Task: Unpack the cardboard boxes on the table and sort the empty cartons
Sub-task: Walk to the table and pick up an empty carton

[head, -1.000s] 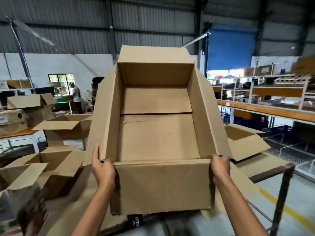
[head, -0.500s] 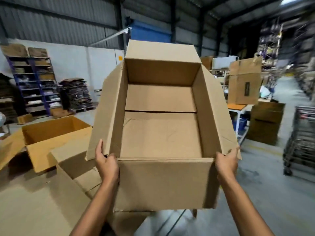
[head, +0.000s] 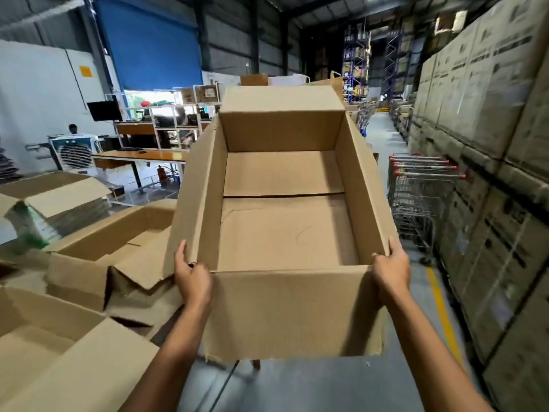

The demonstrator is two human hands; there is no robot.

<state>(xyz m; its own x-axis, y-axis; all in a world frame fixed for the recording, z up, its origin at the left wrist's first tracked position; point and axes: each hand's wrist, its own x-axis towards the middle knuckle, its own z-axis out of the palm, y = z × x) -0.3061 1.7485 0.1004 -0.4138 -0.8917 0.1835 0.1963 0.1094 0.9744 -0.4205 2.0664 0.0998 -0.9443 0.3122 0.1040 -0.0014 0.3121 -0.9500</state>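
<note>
Up goes the empty carton, held clear in the air with its open top tipped toward the camera and only its bottom flaps showing inside. The left hand grips the near left corner, fingers curled round the wall. The right hand clamps the near right corner, thumb raised along the edge. Open cartons are piled low to the left, nested trolleys stand against the stacked boxes on the right.

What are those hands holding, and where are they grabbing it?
An empty open carton. The left hand grips its near left top corner, the right hand its near right top corner.
</note>
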